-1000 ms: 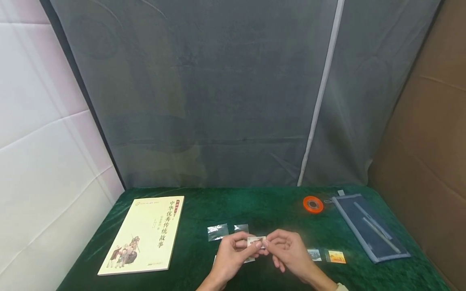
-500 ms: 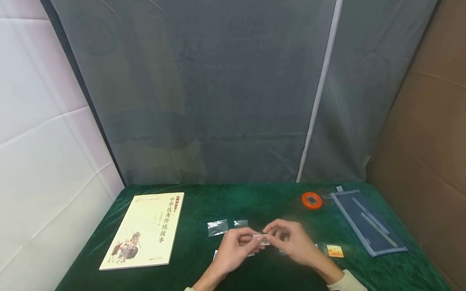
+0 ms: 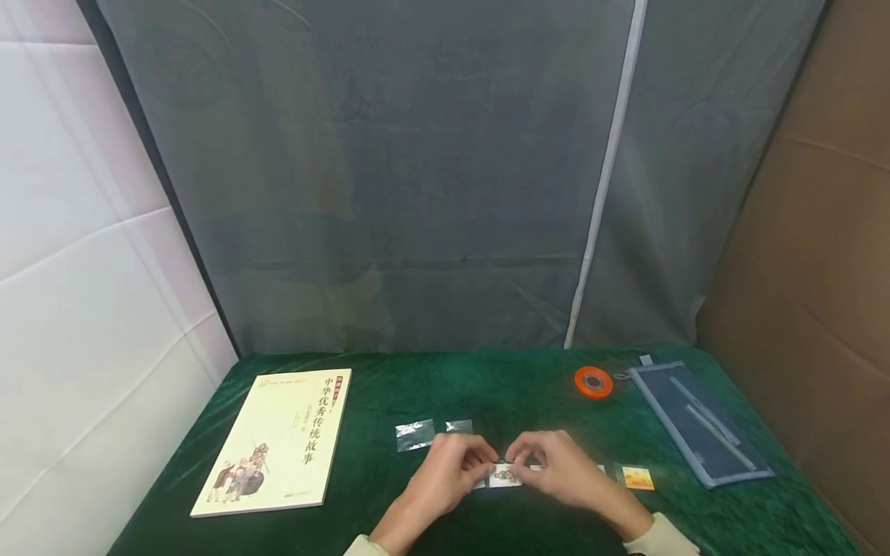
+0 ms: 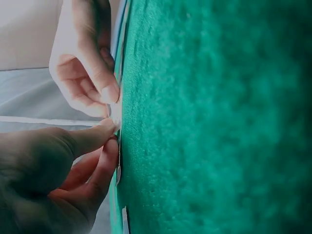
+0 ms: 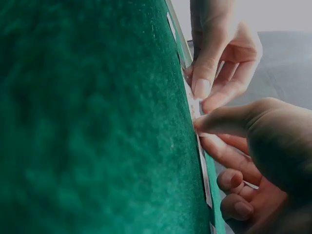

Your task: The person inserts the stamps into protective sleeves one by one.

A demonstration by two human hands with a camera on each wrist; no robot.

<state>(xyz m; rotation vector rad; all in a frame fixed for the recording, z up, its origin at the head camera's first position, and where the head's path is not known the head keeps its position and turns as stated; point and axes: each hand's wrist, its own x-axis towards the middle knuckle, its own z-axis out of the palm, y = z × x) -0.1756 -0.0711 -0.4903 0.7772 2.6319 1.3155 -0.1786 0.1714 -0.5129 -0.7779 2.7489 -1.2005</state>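
A small stamp [image 3: 504, 476] with a white border and a brownish figure picture lies low at the cloth, between my two hands. My left hand [image 3: 453, 469] pinches its left edge between thumb and finger. At the right edge, my right hand [image 3: 558, 469] pinches it likewise. In the left wrist view the tips of my left hand [image 4: 58, 165] and right hand [image 4: 83, 63] nearly meet at the stamp, seen almost edge-on. The right wrist view shows the stamp [image 5: 193, 105] as a thin strip. Other flat pieces beside it are partly hidden by my hands.
Two clear plastic sleeves [image 3: 415, 435] lie just beyond my left hand. An orange-yellow stamp [image 3: 637, 478] is to the right. Farther out are an orange tape roll [image 3: 593, 382], a blue mesh pouch [image 3: 702, 425] with pen-like items, and a cream book [image 3: 271, 444] at left.
The stamp, held up between both hands earlier, has come down to the cloth. My hands lowered with it, and its picture again faces up after being tilted.
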